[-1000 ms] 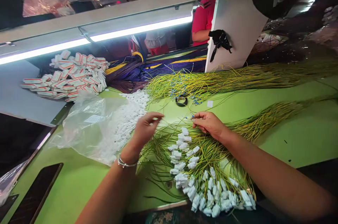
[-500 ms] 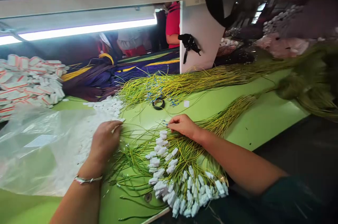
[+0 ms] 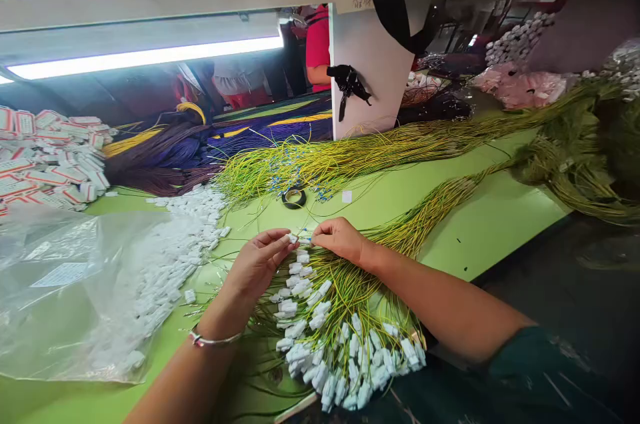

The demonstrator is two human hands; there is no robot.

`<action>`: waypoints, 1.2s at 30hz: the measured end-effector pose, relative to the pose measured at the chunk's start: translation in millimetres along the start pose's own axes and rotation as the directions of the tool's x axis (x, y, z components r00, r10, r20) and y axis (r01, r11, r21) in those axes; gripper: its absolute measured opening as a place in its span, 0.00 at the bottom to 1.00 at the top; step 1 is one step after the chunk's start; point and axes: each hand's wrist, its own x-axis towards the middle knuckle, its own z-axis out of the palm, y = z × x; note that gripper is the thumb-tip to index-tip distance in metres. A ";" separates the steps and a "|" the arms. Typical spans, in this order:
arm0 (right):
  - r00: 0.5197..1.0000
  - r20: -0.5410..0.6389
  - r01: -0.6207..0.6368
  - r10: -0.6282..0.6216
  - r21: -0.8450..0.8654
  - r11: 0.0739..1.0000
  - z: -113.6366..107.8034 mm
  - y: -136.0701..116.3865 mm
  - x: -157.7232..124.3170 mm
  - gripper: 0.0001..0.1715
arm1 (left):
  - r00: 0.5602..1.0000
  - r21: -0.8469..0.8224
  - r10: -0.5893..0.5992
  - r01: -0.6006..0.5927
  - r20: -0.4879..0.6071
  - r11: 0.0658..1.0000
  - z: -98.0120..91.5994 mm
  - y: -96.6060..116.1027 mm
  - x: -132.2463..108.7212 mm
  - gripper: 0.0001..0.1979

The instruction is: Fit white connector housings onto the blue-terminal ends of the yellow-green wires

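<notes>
Between the thumb and fingers of my left hand (image 3: 261,259) is a small white plastic connector housing (image 3: 293,238). Just right of it, my right hand (image 3: 341,239) pinches a yellow-green wire whose blue-sleeved terminal (image 3: 305,239) points at the housing. Whether the tip is inside the housing I cannot tell. Below both hands fans out a bundle of yellow-green wires (image 3: 395,237), many ending in white housings (image 3: 357,361). Loose white housings (image 3: 165,271) lie heaped to the left, partly on a clear plastic bag (image 3: 30,324).
A roll of black tape (image 3: 293,197) lies beyond my hands. Behind it stretches another yellow-green wire bundle (image 3: 360,151), with purple wires (image 3: 170,151) further left. White-and-orange blocks (image 3: 50,157) pile up at far left. A white upright panel (image 3: 373,57) and a lit tube lamp (image 3: 150,57) stand behind.
My left hand has moved right from the heap of loose housings to my right hand, bringing a white housing up to the wire end. My right hand has stayed nearly in place.
</notes>
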 end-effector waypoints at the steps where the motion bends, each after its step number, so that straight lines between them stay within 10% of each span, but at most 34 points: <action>1: 1.000 0.011 -0.002 0.002 0.000 1.000 0.1 -0.7 -0.7 0.06 | 1.000 -0.024 -0.018 0.018 0.008 1.000 -0.4 -3.4 1.4 0.12; 23: 0.992 0.042 0.126 -0.120 -0.216 0.968 2.6 -0.2 -6.6 0.05 | 0.997 0.061 0.022 -0.026 0.075 0.998 -0.7 -21.2 -1.3 0.16; 36: 0.989 0.041 -0.144 0.145 -0.025 0.989 -0.5 -11.9 -8.0 0.00 | 0.997 0.043 0.028 -0.032 0.075 0.999 -3.3 -24.6 -1.8 0.16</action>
